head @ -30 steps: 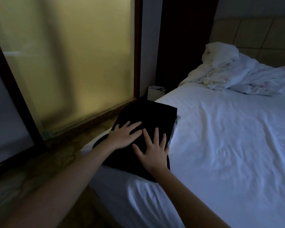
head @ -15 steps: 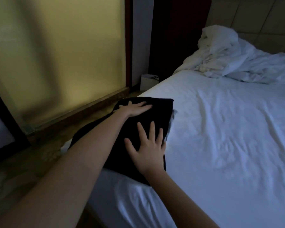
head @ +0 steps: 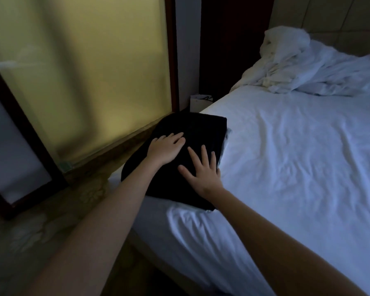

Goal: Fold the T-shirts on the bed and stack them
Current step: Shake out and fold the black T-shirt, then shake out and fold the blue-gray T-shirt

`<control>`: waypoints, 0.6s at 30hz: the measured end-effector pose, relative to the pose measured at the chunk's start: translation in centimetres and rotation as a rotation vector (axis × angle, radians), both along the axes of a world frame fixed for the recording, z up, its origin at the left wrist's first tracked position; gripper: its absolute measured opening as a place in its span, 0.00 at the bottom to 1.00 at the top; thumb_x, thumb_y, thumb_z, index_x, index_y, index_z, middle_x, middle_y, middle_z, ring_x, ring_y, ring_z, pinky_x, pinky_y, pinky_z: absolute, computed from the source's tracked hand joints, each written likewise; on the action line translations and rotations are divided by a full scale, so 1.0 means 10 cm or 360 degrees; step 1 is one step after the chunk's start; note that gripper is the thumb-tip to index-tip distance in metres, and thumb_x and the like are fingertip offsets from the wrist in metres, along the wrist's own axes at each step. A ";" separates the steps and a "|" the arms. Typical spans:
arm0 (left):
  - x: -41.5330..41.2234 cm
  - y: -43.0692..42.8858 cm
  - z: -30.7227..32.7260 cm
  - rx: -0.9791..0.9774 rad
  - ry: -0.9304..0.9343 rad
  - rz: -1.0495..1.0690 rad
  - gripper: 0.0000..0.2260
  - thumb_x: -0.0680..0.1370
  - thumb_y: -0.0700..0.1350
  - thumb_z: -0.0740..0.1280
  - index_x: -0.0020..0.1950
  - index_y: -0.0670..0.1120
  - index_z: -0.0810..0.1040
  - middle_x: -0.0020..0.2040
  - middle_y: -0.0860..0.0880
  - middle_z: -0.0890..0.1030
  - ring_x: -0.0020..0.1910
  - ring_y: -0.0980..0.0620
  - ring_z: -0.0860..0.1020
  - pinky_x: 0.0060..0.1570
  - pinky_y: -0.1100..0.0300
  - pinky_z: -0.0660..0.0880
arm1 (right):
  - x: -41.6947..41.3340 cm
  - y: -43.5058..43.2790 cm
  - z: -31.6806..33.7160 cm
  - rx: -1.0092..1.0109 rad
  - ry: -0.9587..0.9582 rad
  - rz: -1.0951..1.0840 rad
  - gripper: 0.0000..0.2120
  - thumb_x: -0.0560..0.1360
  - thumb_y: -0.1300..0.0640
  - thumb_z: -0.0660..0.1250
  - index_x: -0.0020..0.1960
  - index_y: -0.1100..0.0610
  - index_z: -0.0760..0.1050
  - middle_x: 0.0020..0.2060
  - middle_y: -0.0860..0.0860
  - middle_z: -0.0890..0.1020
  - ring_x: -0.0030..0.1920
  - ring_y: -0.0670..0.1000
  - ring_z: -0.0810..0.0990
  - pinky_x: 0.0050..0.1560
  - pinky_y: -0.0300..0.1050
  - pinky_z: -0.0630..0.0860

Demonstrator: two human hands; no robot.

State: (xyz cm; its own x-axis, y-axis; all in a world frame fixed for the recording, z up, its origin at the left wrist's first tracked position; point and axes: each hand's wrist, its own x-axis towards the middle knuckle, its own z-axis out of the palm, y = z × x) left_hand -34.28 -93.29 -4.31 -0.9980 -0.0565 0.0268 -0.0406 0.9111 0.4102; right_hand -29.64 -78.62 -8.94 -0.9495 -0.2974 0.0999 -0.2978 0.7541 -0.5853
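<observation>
A folded black T-shirt (head: 203, 129) lies at the left edge of the bed (head: 297, 167), near its corner. A sliver of lighter fabric (head: 226, 137) shows under its right side. My left hand (head: 166, 149) lies flat on the shirt's middle, fingers straight and pointing right. Just to its right, my right hand (head: 203, 170) presses flat on the shirt with fingers spread, pointing away from me. Neither hand grips the cloth.
A crumpled white duvet (head: 312, 67) is heaped at the head of the bed against a padded headboard (head: 340, 16). A frosted glass panel (head: 83, 71) stands left of the bed. A small white bag (head: 198, 103) sits on the floor beside the bed.
My left hand has slid back from the shirt's far edge to its middle, close to my right hand. My right hand stays pressed in place.
</observation>
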 end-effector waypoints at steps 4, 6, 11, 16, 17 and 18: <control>0.70 0.01 -0.18 -0.0092 0.0348 0.0038 0.23 0.82 0.56 0.48 0.77 0.55 0.55 0.78 0.49 0.54 0.76 0.49 0.53 0.74 0.52 0.49 | 0.18 0.15 0.04 -0.0041 0.0197 0.0055 0.27 0.80 0.42 0.48 0.76 0.43 0.42 0.77 0.45 0.45 0.76 0.49 0.40 0.73 0.55 0.37; 0.97 0.07 -0.23 -0.0242 0.0235 -0.0043 0.24 0.82 0.58 0.47 0.78 0.57 0.48 0.79 0.48 0.47 0.77 0.46 0.46 0.74 0.51 0.44 | 0.31 0.30 0.04 -0.0081 0.0341 0.0079 0.27 0.81 0.45 0.49 0.77 0.47 0.44 0.76 0.47 0.51 0.76 0.48 0.45 0.73 0.51 0.37; 1.30 0.40 -0.18 -0.0314 0.0241 -0.0172 0.22 0.82 0.56 0.51 0.76 0.54 0.58 0.78 0.48 0.53 0.76 0.43 0.48 0.73 0.48 0.47 | 0.61 0.71 0.14 -0.0094 0.0504 0.0067 0.22 0.81 0.51 0.53 0.74 0.54 0.59 0.71 0.51 0.67 0.72 0.50 0.62 0.73 0.46 0.47; 1.35 1.00 -0.13 -0.0007 0.0514 -0.0478 0.14 0.81 0.47 0.58 0.62 0.46 0.77 0.61 0.49 0.77 0.64 0.48 0.71 0.63 0.54 0.67 | 0.87 1.29 0.25 0.0047 0.0643 -0.0032 0.19 0.80 0.55 0.57 0.70 0.56 0.66 0.63 0.54 0.75 0.66 0.52 0.70 0.73 0.47 0.47; 1.37 1.15 -0.14 0.0071 0.0497 -0.0512 0.13 0.81 0.46 0.58 0.60 0.45 0.78 0.59 0.49 0.79 0.62 0.49 0.73 0.61 0.55 0.68 | 0.92 1.43 0.26 0.0046 0.0670 -0.0067 0.17 0.80 0.56 0.57 0.69 0.56 0.68 0.62 0.53 0.76 0.65 0.52 0.72 0.72 0.47 0.48; 1.39 1.31 -0.15 0.0142 0.0478 -0.0535 0.13 0.80 0.46 0.59 0.60 0.44 0.79 0.59 0.49 0.79 0.61 0.49 0.74 0.60 0.57 0.69 | 0.98 1.60 0.26 0.0054 0.0689 -0.0104 0.17 0.80 0.57 0.58 0.67 0.57 0.70 0.61 0.53 0.77 0.64 0.52 0.73 0.72 0.47 0.50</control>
